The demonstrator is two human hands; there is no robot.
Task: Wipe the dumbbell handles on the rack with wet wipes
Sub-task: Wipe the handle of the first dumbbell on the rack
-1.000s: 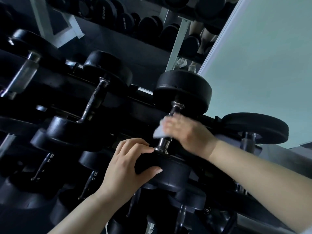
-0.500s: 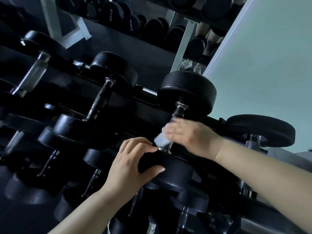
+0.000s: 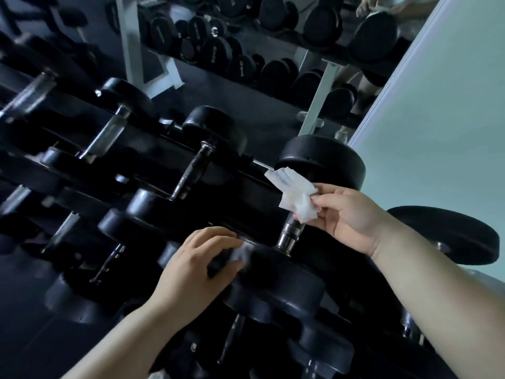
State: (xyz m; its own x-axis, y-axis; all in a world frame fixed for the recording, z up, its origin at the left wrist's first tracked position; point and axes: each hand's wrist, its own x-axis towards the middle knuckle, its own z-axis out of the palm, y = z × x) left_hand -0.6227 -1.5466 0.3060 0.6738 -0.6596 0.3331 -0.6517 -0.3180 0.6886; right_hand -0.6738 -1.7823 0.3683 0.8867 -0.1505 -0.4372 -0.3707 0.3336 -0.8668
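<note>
The right hand [image 3: 352,217] pinches a white wet wipe [image 3: 293,194] beside the dumbbell handle [image 3: 291,232]. The left hand [image 3: 196,266] grips the dumbbell's near head [image 3: 278,283].

R hand [image 3: 352,217] w/ wipe [image 3: 296,196] just beside handle [image 3: 290,233] of dumbbell [image 3: 322,162]; L hand [image 3: 196,266] on its near end; other dumbbells [image 3: 213,127] to left on rack [image 3: 153,149]

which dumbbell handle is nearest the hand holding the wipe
The shiny handle just under the wipe in the right hand, on the dumbbell whose near weight the left hand grips. Others sit further away.
</note>
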